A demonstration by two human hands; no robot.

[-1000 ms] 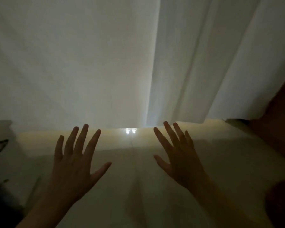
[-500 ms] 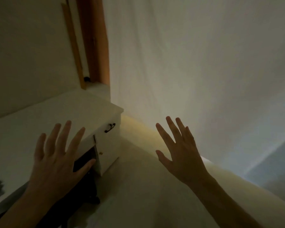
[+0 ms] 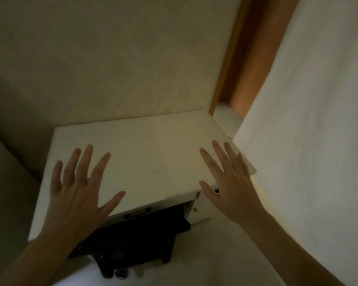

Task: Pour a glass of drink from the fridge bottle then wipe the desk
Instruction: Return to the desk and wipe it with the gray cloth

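Desk top white, left hand and right hand spread flat above.

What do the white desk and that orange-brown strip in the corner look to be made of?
The desk looks like painted or laminated board: flat, matte white, crisp edges, no grain showing. The orange-brown strip looks like varnished wood, probably a door or window frame, going by its warm tone, though dim light and blur leave this unsure.

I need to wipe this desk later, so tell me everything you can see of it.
The desk is white with a flat, bare-looking top, set into a corner against a beige wall. Under its front edge are a dark handle and a dark opening. The left hand and right hand spread over it; contact is unclear.
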